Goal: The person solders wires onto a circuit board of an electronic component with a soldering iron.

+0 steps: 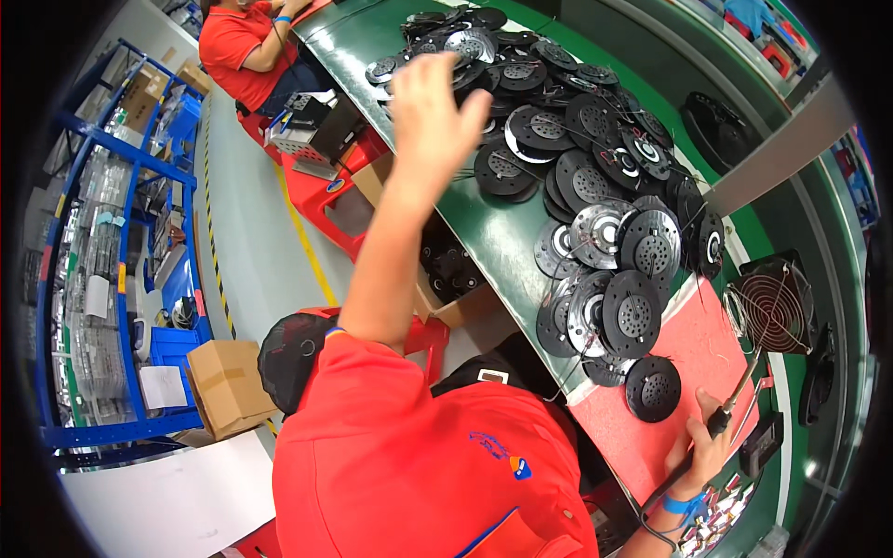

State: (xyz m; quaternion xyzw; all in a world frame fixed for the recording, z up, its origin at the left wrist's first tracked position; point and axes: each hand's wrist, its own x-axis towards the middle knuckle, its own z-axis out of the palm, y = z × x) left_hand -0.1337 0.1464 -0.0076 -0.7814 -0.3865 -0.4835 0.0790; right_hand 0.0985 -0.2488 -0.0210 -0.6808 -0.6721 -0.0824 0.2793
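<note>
Bright, even light fell from overhead; my raised left hand (pixel 430 112) was smeared with motion blur. Glare glinted off the metal discs (pixel 595 228). Straight edges bowed toward the black rim.

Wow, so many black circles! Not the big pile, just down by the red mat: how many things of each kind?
Red mat: 1
Black round disc lying alone on the mat: 1
Round wire grille beside the mat: 1
Thin tool held in the right hand: 1
Total: 4
</note>
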